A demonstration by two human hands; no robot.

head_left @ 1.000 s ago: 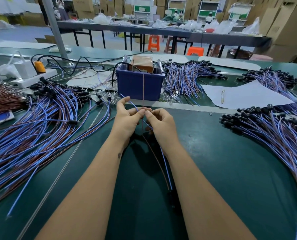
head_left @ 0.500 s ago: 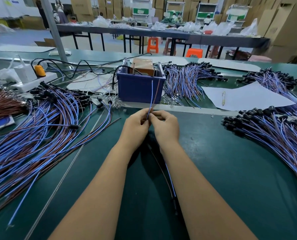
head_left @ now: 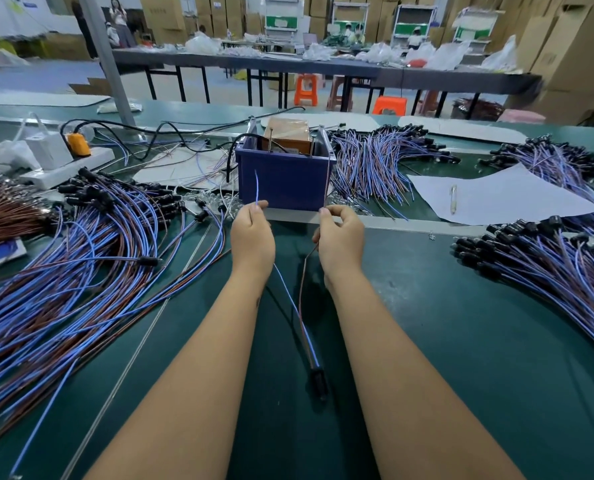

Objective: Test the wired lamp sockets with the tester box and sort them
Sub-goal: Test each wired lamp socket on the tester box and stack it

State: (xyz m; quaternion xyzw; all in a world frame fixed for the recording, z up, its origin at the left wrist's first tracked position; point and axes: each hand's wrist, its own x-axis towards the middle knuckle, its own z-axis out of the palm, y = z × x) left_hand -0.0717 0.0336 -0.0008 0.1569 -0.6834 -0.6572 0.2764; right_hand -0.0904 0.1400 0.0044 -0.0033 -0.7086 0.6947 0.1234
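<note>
My left hand [head_left: 252, 237] pinches the blue wire [head_left: 257, 187] of one lamp socket, its end pointing up in front of the tester box. My right hand [head_left: 340, 239] pinches the brown wire [head_left: 326, 188] of the same socket, which rises along the box's right front. Both wires run back between my forearms to the black socket [head_left: 319, 382] lying on the green table [head_left: 427, 341]. The tester box [head_left: 283, 180] is a blue bin with a brown block and two metal bars on top.
A big heap of blue and brown wired sockets [head_left: 63, 265] covers the left of the table. More bundles lie behind the box [head_left: 375, 161] and at the right [head_left: 548, 265]. A white sheet with a pen [head_left: 496, 199] lies right of the box, a power strip [head_left: 63, 164] at the far left.
My hands were together holding both wires; they have moved apart, the left with the blue wire and the right with the brown, both raised toward the box.
</note>
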